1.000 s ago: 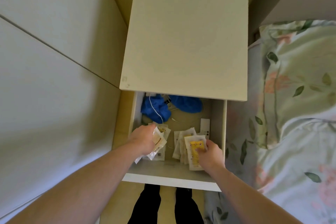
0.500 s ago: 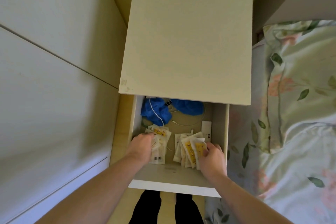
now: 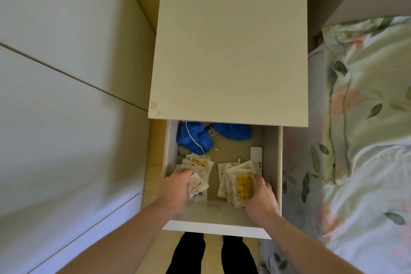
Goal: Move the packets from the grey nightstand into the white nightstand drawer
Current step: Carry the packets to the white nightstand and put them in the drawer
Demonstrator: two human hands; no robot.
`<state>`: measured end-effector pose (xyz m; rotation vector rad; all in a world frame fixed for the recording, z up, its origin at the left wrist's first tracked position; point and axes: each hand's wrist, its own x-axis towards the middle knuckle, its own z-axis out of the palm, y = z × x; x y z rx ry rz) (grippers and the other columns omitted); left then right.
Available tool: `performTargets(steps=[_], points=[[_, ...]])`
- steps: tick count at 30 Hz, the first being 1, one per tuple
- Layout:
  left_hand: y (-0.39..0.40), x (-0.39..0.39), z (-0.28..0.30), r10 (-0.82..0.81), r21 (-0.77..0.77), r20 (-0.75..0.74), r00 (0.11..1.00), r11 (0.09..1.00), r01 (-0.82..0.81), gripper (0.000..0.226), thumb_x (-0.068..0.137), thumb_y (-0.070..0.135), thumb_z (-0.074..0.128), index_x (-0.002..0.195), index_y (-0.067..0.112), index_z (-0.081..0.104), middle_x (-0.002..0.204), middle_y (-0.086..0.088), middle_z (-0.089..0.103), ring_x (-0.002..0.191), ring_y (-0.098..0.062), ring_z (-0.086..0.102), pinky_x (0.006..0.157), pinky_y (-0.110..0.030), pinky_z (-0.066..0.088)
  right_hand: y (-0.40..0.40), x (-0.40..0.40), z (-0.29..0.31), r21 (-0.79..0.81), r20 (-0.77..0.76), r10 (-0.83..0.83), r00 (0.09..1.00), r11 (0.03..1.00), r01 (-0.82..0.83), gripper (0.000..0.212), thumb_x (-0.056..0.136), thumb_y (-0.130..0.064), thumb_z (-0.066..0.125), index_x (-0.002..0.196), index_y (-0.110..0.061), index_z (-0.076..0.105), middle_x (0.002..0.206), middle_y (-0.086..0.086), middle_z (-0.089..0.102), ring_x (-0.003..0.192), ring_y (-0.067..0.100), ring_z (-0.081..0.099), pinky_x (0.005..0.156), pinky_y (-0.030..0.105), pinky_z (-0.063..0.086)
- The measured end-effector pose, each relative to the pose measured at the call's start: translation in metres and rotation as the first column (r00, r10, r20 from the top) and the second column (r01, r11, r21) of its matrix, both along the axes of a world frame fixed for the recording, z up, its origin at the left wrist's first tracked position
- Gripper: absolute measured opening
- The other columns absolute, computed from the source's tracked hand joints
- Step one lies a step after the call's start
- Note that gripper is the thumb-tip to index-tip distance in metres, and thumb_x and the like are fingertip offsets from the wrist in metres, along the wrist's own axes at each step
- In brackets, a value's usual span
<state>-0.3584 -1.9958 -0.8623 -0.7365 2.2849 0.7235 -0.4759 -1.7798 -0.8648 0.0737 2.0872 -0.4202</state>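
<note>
- Here, one white nightstand (image 3: 229, 40), seen from above, its drawer (image 3: 219, 227) pulled out toward 6 o'clock.
- Packets, two groups, both inside the drawer's front half; exact count per group could not be told, since they overlapped.
- Left packets (image 3: 199, 168): a loose fan at the drawer's 9 o'clock side, long axes running roughly 12 to 6 o'clock, a few tilted toward 1 o'clock.
- Right packets (image 3: 233, 176): a leaning stack at the 3 o'clock side, long axes near 12 to 6, tops tipped slightly toward 11 o'clock; the uppermost showed a yellow dotted face.
- Left hand (image 3: 176, 189): one, fingers curled over the near end of the left packets, gripping them.
- Right hand (image 3: 261, 200): one, thumb and fingers clasping the near right edge of the right packets.
- Blue cloth (image 3: 193, 138): two bunches at the drawer's 12 o'clock end.
- White cable (image 3: 235, 151): one, looping across the cloth and drawer floor.
- White flat box (image 3: 256, 154): one, against the 3 o'clock wall, long axis 12 to 6.
- Floral bedding (image 3: 364, 118): at 3 o'clock of the nightstand.
</note>
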Motion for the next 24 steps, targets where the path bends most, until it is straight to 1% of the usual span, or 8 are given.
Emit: performTargets(steps=[3, 5, 9, 14, 17, 20, 22, 24], points=[[-0.004, -0.01, -0.006, -0.096, -0.024, 0.042, 0.994, 0.995, 0.097, 0.044, 0.091, 0.026, 0.072, 0.132, 0.023, 0.055, 0.12, 0.003, 0.068, 0.106, -0.014, 0.069, 0.082, -0.028, 0.061, 0.006, 0.0, -0.002, -0.025, -0.017, 0.021, 1.0, 0.999, -0.021, 0.077, 0.087, -0.004, 0.062, 0.154, -0.026, 0.031, 0.15, 0.004, 0.043, 0.129, 0.025, 0.053, 0.108, 0.042, 0.05], [-0.006, -0.015, -0.013, -0.173, -0.073, 0.07, 0.982, 0.981, 0.178, 0.042, 0.09, 0.025, 0.074, 0.128, 0.021, 0.058, 0.112, 0.002, 0.07, 0.099, -0.015, 0.07, 0.082, -0.03, 0.061, 0.01, 0.0, -0.004, -0.025, -0.034, 0.04, 0.999, 0.999, -0.041, 0.073, 0.089, -0.006, 0.061, 0.153, -0.027, 0.033, 0.149, 0.003, 0.045, 0.128, 0.024, 0.054, 0.106, 0.041, 0.05], [-0.008, -0.021, -0.017, -0.254, -0.106, 0.136, 0.958, 0.957, 0.269, 0.041, 0.088, 0.021, 0.075, 0.126, 0.019, 0.06, 0.111, -0.002, 0.07, 0.099, -0.019, 0.069, 0.087, -0.032, 0.059, 0.016, 0.005, -0.005, -0.011, -0.014, 0.057, 0.998, 0.998, -0.057, 0.073, 0.09, -0.002, 0.057, 0.154, -0.027, 0.033, 0.147, 0.003, 0.047, 0.127, 0.023, 0.053, 0.109, 0.039, 0.049], [-0.011, -0.018, -0.014, -0.214, -0.105, 0.131, 0.968, 0.968, 0.229, 0.048, 0.091, 0.02, 0.073, 0.134, 0.018, 0.053, 0.109, -0.001, 0.068, 0.097, -0.017, 0.068, 0.084, -0.03, 0.06, 0.017, 0.012, 0.002, -0.041, -0.002, 0.075, 0.997, 0.996, -0.075, 0.078, 0.087, 0.004, 0.054, 0.155, -0.026, 0.03, 0.153, -0.002, 0.041, 0.133, 0.02, 0.049, 0.109, 0.035, 0.046], [-0.015, -0.015, -0.006, -0.186, -0.099, 0.103, 0.977, 0.976, 0.196, 0.046, 0.095, 0.015, 0.068, 0.138, 0.02, 0.052, 0.114, -0.001, 0.066, 0.103, -0.018, 0.066, 0.088, -0.031, 0.058, 0.017, 0.012, 0.009, -0.07, 0.009, 0.074, 0.997, 0.995, -0.073, 0.081, 0.085, 0.006, 0.056, 0.155, -0.027, 0.031, 0.152, -0.003, 0.04, 0.131, 0.019, 0.051, 0.107, 0.032, 0.048], [-0.017, -0.014, 0.005, -0.17, -0.071, 0.072, 0.983, 0.982, 0.175, 0.039, 0.093, 0.012, 0.068, 0.13, 0.022, 0.06, 0.116, 0.001, 0.065, 0.105, -0.014, 0.062, 0.091, -0.027, 0.056, 0.02, 0.009, 0.014, -0.096, 0.018, 0.07, 0.997, 0.993, -0.068, 0.078, 0.084, 0.006, 0.058, 0.152, -0.027, 0.036, 0.149, -0.004, 0.042, 0.129, 0.019, 0.051, 0.107, 0.035, 0.051], [-0.016, -0.015, 0.012, -0.164, -0.065, 0.024, 0.986, 0.984, 0.165, 0.037, 0.09, 0.01, 0.071, 0.124, 0.025, 0.066, 0.115, 0.005, 0.064, 0.1, -0.009, 0.061, 0.09, -0.024, 0.055, 0.024, 0.005, 0.019, -0.122, 0.006, 0.053, 0.999, 0.991, -0.052, 0.074, 0.083, 0.006, 0.056, 0.148, -0.027, 0.042, 0.14, -0.006, 0.047, 0.122, 0.017, 0.054, 0.099, 0.034, 0.055], [-0.01, -0.022, 0.021, -0.163, -0.053, -0.05, 0.985, 0.986, 0.16, 0.04, 0.089, 0.01, 0.072, 0.125, 0.027, 0.067, 0.119, 0.008, 0.06, 0.1, -0.006, 0.059, 0.094, -0.024, 0.053, 0.031, 0.001, 0.024, -0.143, -0.024, 0.034, 0.999, 0.989, -0.037, 0.066, 0.085, 0.004, 0.054, 0.143, -0.028, 0.048, 0.132, -0.008, 0.051, 0.111, 0.013, 0.058, 0.085, 0.023, 0.056]])
